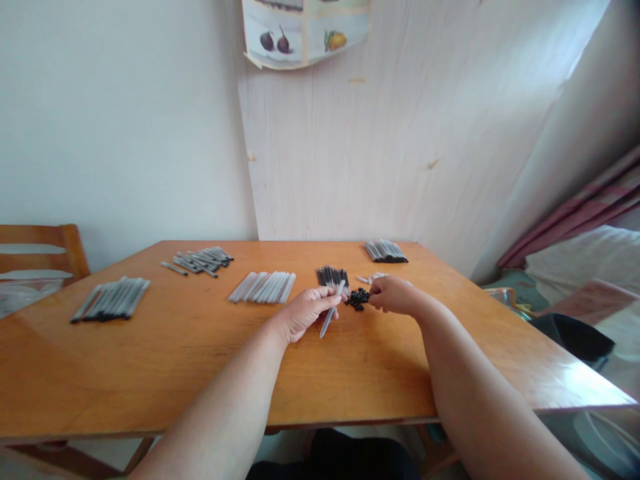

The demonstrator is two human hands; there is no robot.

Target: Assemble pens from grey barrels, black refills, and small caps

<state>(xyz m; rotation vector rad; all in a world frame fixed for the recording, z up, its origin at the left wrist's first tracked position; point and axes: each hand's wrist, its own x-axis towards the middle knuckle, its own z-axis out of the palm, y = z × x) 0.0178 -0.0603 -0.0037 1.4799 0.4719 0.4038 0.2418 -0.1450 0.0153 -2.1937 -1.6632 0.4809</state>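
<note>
My left hand (306, 312) is closed around a clear pen barrel (331, 313), which tilts with its upper end toward a small heap of black caps (357, 299). My right hand (395, 294) rests fingers-down at the right side of that heap, pinching at the caps; what sits in its fingertips is hidden. Just behind the hands lies a bundle of black-tipped refills (332, 275).
On the orange wooden table (190, 360) lie a row of clear barrels (263, 287), a grey pen pile (111, 299) at left, loose pens (203, 260) at the back, and a dark bundle (385, 251) by the wall. A wooden chair (45, 250) stands left.
</note>
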